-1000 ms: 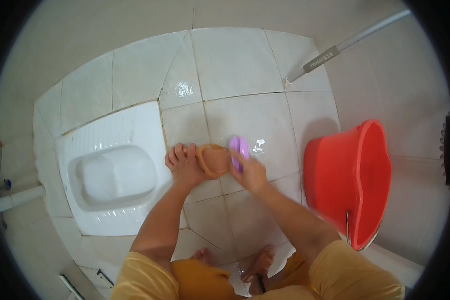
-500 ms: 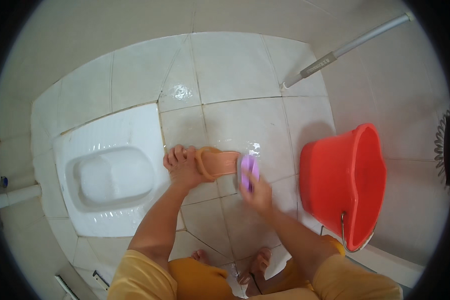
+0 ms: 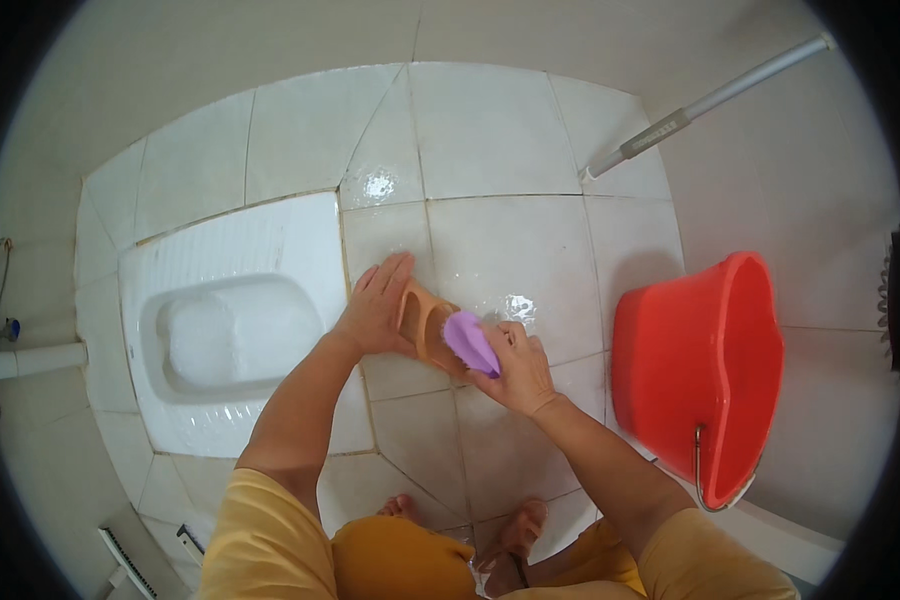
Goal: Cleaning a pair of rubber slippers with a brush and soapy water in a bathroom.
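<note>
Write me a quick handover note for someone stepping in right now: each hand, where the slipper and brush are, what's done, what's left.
Left hand: flat on the orange slipper, pinning it to the wet floor tiles.
Right hand: gripping the purple brush, bristles against the slipper.
Nearby: red bucket to the right, squat toilet to the left.
Done: slipper and surrounding tiles are wet.
Left: cannot tell how clean the slipper is; no second slipper in view.

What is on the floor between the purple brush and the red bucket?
In the head view, only wet white floor tile lies between the purple brush, held in the right hand, and the red bucket.
</note>
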A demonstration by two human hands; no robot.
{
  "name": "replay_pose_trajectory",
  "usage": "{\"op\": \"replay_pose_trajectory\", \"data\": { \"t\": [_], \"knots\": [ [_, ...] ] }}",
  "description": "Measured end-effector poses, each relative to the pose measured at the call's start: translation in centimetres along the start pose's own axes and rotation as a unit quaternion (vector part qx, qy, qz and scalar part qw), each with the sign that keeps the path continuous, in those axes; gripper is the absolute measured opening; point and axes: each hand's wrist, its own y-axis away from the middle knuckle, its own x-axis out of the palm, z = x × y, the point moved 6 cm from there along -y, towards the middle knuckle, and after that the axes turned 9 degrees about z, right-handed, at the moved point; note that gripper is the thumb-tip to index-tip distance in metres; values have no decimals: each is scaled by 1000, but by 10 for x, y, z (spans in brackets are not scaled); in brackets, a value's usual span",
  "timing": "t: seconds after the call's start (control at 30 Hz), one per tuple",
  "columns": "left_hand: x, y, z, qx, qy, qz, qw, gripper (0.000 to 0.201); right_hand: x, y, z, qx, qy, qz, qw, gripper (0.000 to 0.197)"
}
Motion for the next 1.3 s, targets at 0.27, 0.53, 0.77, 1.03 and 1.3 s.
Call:
{"op": "replay_pose_trajectory", "data": {
  "t": [0.27, 0.53, 0.77, 1.03, 1.3],
  "knots": [
    [-1, -12, 3, 21, -1, -23, 1000, 126, 29, -54, 24, -70, 163, 2, 984, 66],
    [-6, -12, 2, -26, -1, 30, 999, 126, 25, -58, 22, 57, 122, 100, 986, 49],
    [0, -11, 6, 21, 17, -6, 1000, 127, 13, 3, -15, -7, 65, 111, 992, 44],
    [-2, -10, 4, 3, 29, 10, 1000, 126, 18, -4, 8, -43, 113, 74, 990, 39],
    [-2, -11, 7, 5, 19, 1, 1000, 128, 33, 17, -27, 23, 130, 138, 982, 42]
  ]
}}
